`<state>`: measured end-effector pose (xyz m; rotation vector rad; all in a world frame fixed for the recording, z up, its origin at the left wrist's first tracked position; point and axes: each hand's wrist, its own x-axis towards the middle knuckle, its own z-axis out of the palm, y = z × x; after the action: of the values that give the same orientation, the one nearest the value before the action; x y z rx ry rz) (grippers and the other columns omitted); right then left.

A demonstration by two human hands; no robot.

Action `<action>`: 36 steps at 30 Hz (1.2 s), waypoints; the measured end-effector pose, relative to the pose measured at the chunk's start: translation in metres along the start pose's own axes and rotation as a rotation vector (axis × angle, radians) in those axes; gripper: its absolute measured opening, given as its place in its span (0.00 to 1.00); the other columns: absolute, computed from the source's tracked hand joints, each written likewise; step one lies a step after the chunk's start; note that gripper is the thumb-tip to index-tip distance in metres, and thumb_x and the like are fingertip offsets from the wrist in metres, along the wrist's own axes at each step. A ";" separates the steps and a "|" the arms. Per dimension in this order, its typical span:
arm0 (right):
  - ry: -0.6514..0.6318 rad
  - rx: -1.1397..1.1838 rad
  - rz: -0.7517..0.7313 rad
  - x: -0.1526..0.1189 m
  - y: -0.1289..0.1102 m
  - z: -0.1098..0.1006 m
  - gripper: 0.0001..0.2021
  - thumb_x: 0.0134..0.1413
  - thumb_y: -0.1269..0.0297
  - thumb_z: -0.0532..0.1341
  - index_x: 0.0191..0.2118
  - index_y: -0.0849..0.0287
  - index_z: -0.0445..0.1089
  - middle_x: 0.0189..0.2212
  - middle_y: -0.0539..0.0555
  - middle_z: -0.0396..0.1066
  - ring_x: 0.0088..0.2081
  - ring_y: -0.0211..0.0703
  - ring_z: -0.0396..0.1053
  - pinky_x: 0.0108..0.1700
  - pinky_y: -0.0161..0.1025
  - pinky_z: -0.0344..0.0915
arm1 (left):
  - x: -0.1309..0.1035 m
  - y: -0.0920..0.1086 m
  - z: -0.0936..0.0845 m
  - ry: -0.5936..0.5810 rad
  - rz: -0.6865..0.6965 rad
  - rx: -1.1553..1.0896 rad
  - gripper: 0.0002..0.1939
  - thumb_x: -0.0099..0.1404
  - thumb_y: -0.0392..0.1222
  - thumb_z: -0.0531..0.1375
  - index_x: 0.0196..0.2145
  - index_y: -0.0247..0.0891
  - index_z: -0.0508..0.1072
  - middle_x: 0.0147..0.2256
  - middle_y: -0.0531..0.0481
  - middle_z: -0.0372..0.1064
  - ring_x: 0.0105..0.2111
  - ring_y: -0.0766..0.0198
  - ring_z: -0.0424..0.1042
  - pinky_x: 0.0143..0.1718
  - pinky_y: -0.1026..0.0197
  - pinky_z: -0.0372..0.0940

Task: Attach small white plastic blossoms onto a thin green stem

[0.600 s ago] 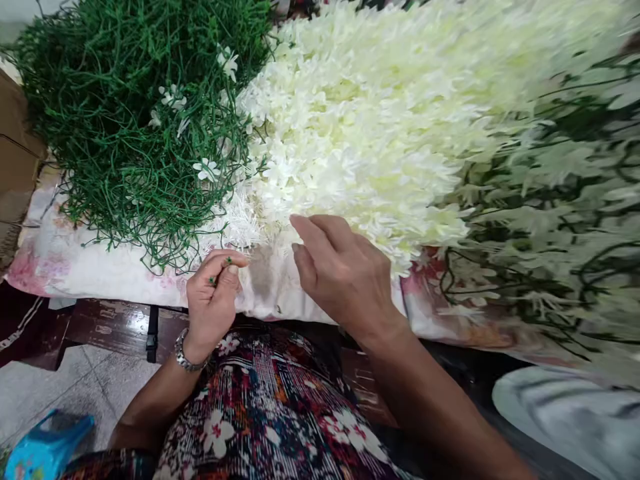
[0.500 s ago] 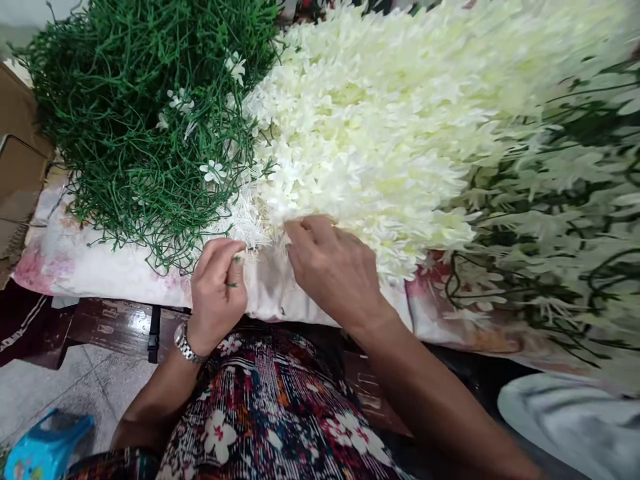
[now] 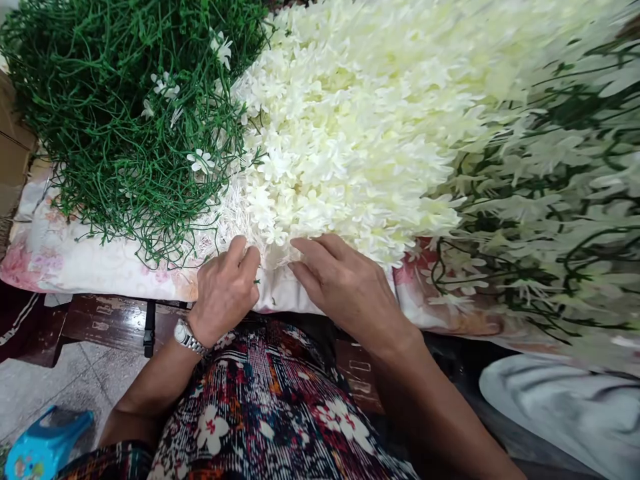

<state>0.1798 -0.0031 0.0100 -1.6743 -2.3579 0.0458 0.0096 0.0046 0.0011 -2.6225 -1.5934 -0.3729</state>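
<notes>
cream-white artificial flowers (image 3: 350, 140) and tangled green plastic stems (image 3: 135, 127) crowd the floral-print cushion (image 3: 120, 263), brown cardboard box (image 3: 14, 150) at its left edge. above the near edge, left hand (image 3: 227, 287) grips a small green sprig (image 3: 257, 281), fingers curled tight; right hand (image 3: 347, 287), grip slightly parted, beside the flowers.

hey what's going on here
A person is working by hand with artificial-looking flower parts. The curled left hand has a small green piece poking out of it. The right hand, thumb and forefinger apart, is at the near edge of the white flowers. A heap of green stems lies left of the flowers, on a patterned cloth.
</notes>
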 end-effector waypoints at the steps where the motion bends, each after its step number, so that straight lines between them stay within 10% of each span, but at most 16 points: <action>1: -0.001 0.013 0.002 -0.002 0.001 -0.001 0.12 0.52 0.67 0.51 0.43 0.60 0.62 0.32 0.54 0.64 0.31 0.37 0.63 0.30 0.33 0.59 | -0.004 0.000 0.002 0.008 0.013 -0.042 0.15 0.51 0.28 0.50 0.36 0.37 0.65 0.41 0.47 0.63 0.25 0.68 0.64 0.23 0.65 0.58; 11: 0.190 0.104 0.013 -0.012 0.011 -0.014 0.09 0.51 0.72 0.52 0.38 0.58 0.64 0.32 0.52 0.66 0.31 0.35 0.64 0.32 0.32 0.62 | -0.019 -0.002 -0.001 0.212 -0.082 -0.634 0.16 0.57 0.31 0.52 0.44 0.38 0.65 0.41 0.45 0.62 0.37 0.64 0.65 0.36 0.62 0.63; 22: 0.092 0.099 -0.002 -0.009 0.003 0.000 0.05 0.52 0.70 0.52 0.29 0.61 0.64 0.27 0.52 0.63 0.28 0.34 0.62 0.29 0.32 0.58 | -0.016 0.006 -0.014 -0.143 -0.288 -1.137 0.15 0.62 0.34 0.47 0.47 0.40 0.63 0.24 0.53 0.63 0.23 0.71 0.61 0.28 0.64 0.60; 36: 0.201 0.553 0.113 -0.022 0.006 -0.002 0.03 0.47 0.74 0.56 0.30 0.60 0.64 0.27 0.51 0.65 0.28 0.34 0.63 0.29 0.32 0.61 | -0.014 0.011 -0.005 -0.041 -0.440 -1.248 0.01 0.56 0.34 0.54 0.28 0.36 0.66 0.23 0.54 0.64 0.22 0.72 0.62 0.24 0.68 0.59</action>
<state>0.1924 -0.0221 0.0070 -1.4515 -1.8727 0.4795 0.0123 -0.0138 0.0039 -2.8289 -2.4859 -1.8649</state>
